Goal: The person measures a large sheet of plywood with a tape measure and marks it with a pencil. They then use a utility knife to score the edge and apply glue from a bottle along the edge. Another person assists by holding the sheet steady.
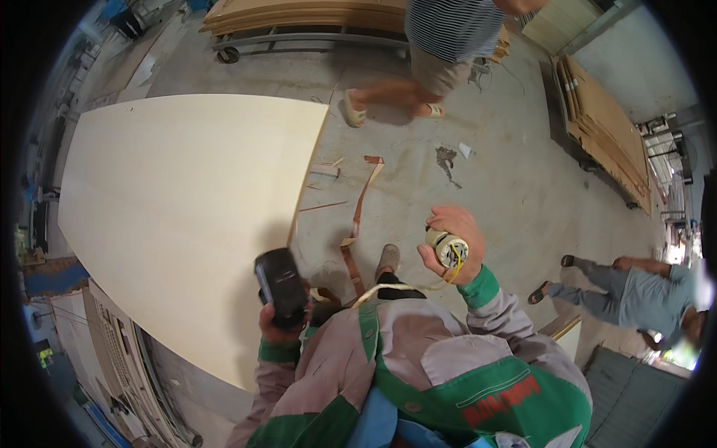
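Observation:
My right hand [469, 237] is wrapped round a cream-coloured cylinder with an exposed round end and yellow wires [449, 249]; it looks like a motor body. From it a pale cord [403, 287] runs left across the front of my jacket. In my left hand [273, 328] is a black box-shaped device with rounded corners [281, 287], its kind unclear. That hand is over the right edge of a large cream panel [187, 194], and the device hides most of its fingers.
Reddish-brown strips [360, 205] lie on the concrete floor ahead of my shoe [388, 257]. Stacked boards [314, 16] rest on a wheeled cart at the back. More brown sheets [605, 123] stand at the right. One person [448, 37] walks ahead; another [635, 295] is at the right.

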